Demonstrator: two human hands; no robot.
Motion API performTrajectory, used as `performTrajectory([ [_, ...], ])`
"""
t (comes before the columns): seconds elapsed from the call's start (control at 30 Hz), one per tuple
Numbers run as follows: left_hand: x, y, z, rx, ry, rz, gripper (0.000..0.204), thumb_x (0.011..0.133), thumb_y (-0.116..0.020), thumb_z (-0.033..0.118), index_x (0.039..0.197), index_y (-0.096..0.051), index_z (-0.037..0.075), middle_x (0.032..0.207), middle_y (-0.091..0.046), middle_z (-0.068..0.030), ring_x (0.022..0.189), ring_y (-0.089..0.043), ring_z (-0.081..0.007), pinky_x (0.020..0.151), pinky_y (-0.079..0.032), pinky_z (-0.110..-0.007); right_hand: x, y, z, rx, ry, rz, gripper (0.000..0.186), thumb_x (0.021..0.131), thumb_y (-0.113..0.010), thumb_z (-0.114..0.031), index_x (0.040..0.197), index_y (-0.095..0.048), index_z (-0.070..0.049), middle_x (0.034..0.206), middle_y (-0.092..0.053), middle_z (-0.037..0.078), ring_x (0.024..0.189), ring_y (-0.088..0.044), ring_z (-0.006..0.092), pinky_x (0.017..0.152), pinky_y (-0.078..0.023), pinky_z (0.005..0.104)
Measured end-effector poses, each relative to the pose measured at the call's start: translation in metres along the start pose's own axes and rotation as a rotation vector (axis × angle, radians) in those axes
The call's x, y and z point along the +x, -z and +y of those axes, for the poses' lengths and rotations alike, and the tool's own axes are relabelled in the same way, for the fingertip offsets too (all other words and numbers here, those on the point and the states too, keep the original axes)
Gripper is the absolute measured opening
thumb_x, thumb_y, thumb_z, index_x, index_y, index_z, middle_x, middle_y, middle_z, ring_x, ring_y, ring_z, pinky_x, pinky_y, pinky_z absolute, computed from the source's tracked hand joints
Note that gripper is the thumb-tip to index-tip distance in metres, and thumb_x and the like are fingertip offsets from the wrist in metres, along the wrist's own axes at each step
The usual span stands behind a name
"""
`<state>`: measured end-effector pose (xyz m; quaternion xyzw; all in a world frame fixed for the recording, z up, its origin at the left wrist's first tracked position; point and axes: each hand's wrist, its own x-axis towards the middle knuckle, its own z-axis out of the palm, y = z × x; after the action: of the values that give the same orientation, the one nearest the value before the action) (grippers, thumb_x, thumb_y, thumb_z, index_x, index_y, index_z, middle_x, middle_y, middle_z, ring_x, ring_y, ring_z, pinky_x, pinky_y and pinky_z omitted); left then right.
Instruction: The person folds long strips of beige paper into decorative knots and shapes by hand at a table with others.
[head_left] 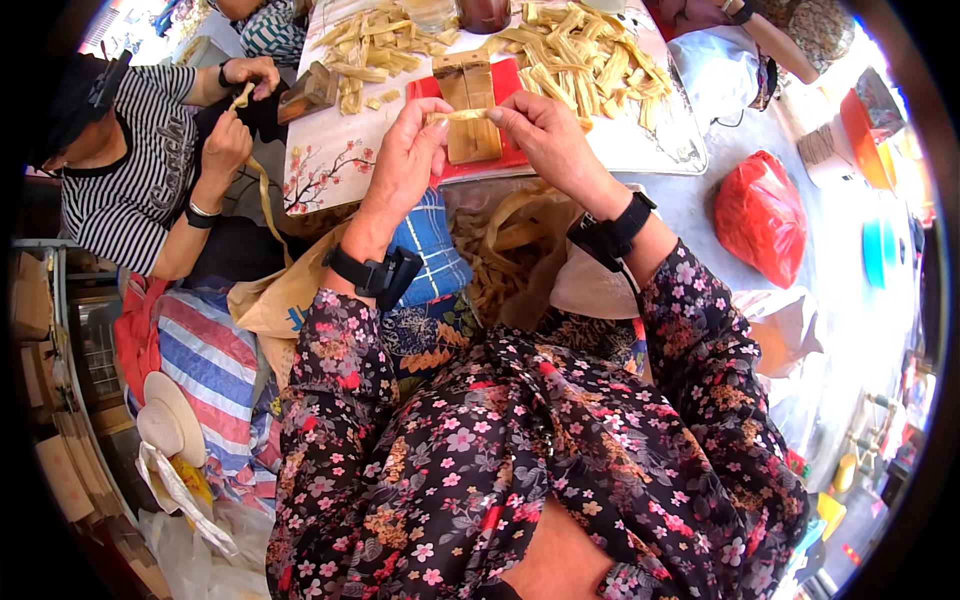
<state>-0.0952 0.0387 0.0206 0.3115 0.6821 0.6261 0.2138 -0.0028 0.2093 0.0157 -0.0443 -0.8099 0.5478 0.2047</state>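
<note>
My left hand [405, 150] and my right hand [550, 145] pinch the two ends of a pale yellow, flat plant-like strip [464, 115]. The strip is stretched crosswise over a wooden block [466, 80], which lies lengthwise on a red mat [508, 82]. Whether the strip touches the wood I cannot tell. Behind my hands, a pile of folded yellow strips [590, 65] spreads on the right, and another pile [385, 45] on the left. Below the table edge, more strips [505, 250] fill an open bag between my forearms.
The white table [335, 170] has a blossom print. At its left edge sits another wooden block [308, 92]. A co-worker in a striped shirt [125, 160] holds a long strip on the left. On the right floor lies a red plastic bag [760, 220]; a straw hat [172, 420] rests lower left.
</note>
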Motion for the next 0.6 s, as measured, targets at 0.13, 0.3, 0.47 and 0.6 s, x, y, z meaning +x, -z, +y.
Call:
performTrajectory([
  [0.13,0.016,0.007,-0.007,0.222,-0.002,0.055,0.013,0.092,-0.05,0.014,0.102,-0.054,0.005,0.07,-0.05,-0.0015,0.059,-0.047,-0.0092,0.056,-0.041,-0.023,0.013,-0.005,0.002,-0.108,-0.011,0.057,0.032,0.088,-0.057,-0.025,0.075,-0.058,0.004,0.063,-0.057,0.02,0.058,-0.054,0.0318,0.056,-0.042,0.0405],
  [0.3,0.016,-0.003,-0.01,0.756,-0.017,0.133,0.019,0.087,-0.055,0.017,0.1,-0.056,0.003,0.08,-0.061,-0.0136,0.071,-0.058,-0.0297,0.071,-0.048,-0.036,0.009,-0.013,0.027,-0.488,0.008,0.014,0.035,0.09,-0.05,-0.027,0.073,-0.06,0.002,0.072,-0.061,0.024,0.074,-0.06,0.041,0.065,-0.047,0.0473],
  [0.47,-0.037,0.001,0.002,0.754,-0.313,0.12,0.022,0.089,-0.055,0.022,0.103,-0.062,0.006,0.085,-0.064,-0.0127,0.078,-0.061,-0.0307,0.076,-0.048,-0.036,-0.027,0.0,-0.007,-0.467,-0.097,0.036,0.028,0.088,-0.055,-0.028,0.086,-0.063,-0.001,0.077,-0.063,0.02,0.072,-0.061,0.0381,0.065,-0.048,0.0462],
  [0.6,-0.073,-0.018,0.011,-0.014,0.43,-0.252,0.038,0.096,-0.049,0.034,0.108,-0.062,0.0,0.096,-0.065,-0.0065,0.085,-0.06,-0.0168,0.078,-0.048,-0.029,-0.061,-0.009,-0.04,-0.219,0.39,0.11,0.015,0.082,-0.064,-0.016,0.09,-0.065,-0.003,0.078,-0.062,0.014,0.073,-0.06,0.032,0.063,-0.048,0.0414],
])
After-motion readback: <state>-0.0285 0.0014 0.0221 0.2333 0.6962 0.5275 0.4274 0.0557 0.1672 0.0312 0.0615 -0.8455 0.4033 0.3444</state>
